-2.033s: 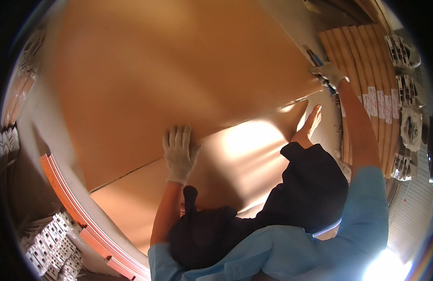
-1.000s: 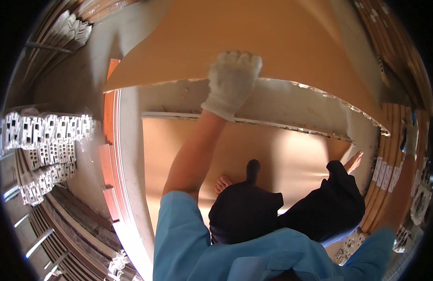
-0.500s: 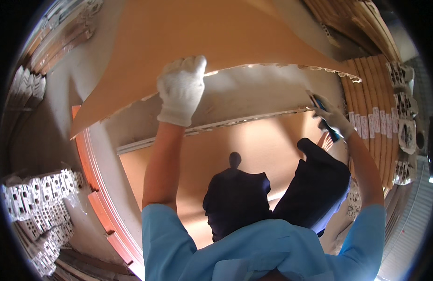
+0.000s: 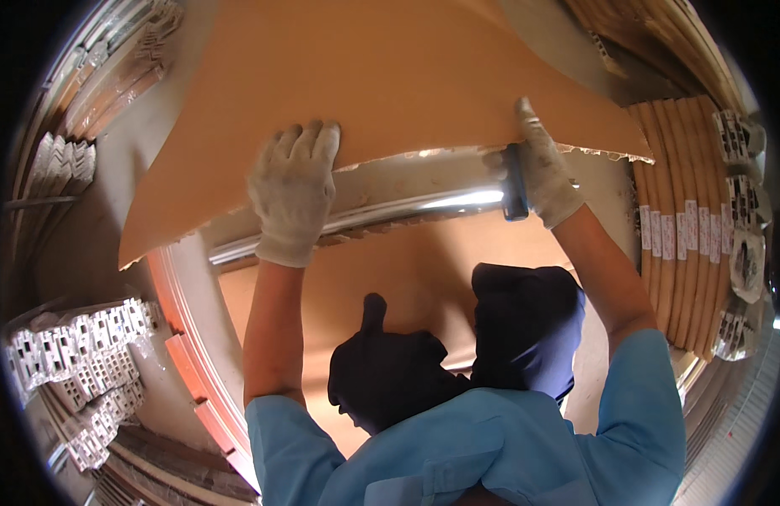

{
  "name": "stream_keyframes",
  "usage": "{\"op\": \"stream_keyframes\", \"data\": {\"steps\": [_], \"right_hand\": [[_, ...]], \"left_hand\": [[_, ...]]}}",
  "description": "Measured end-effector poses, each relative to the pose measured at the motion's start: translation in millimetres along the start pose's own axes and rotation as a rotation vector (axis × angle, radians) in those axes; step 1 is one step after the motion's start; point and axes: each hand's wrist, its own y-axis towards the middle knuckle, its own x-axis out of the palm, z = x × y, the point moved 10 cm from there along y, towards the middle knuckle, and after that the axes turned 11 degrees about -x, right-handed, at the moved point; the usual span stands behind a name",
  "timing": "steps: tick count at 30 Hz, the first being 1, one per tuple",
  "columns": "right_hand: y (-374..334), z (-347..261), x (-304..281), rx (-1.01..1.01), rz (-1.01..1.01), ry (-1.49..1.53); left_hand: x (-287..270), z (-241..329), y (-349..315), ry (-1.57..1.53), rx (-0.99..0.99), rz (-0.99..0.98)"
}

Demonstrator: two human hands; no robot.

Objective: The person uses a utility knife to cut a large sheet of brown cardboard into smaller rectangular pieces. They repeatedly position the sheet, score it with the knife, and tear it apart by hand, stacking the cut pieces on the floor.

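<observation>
A large brown cardboard sheet (image 4: 390, 76) with a ragged cut near edge spreads out ahead of me. My left hand (image 4: 295, 190), in a white glove, grips that edge at its left part; its fingers lie over the top and the thumb is hidden. In my gloved right hand (image 4: 546, 169) is a utility knife (image 4: 515, 181) with a dark blue handle; I cannot make out its blade. Some fingers of this hand reach onto the sheet's edge. Below the gap lies a shiny metal strip (image 4: 390, 211), along the far edge of another cardboard piece (image 4: 508, 240) under my legs.
Long brown wrapped bundles (image 4: 681, 219) with white labels are stacked at the right. Plastic-wrapped white profiles (image 4: 78, 346) are piled at the left. An orange-red strip (image 4: 192, 363) runs along the floor beside the cardboard. More long stock (image 4: 112, 93) lies far left.
My right hand has moved left and up with the knife, from the strip's right end to the sheet's edge. My left hand has shifted slightly left and down, its fist loosening into straighter fingers.
</observation>
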Motion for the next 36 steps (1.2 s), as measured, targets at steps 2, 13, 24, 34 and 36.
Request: {"op": "stream_keyframes", "data": {"steps": [2,13,24,34,36], "right_hand": [[-5.0,-8.7,-5.2,0.009,0.083,-0.121],[-97.5,-95.9,33.7,0.212,0.022,-0.044],[-302.4,-268.0,72.7,0.229,0.100,-0.232],[-470.4,-330.3,69.6,0.163,-0.186,0.095],[-517.4,-332.7,35.2,0.204,-0.183,0.097]], "left_hand": [[3.0,2.7,3.1,-0.016,-0.023,-0.098],[-161.5,24.5,14.1,-0.256,-0.564,-0.187],[-277.8,127.0,27.3,-1.936,-1.619,-0.458],[-419.4,234.8,10.4,-1.706,-1.512,-0.351],[-444.4,252.9,-20.2,-1.688,-1.572,-0.300]]}}
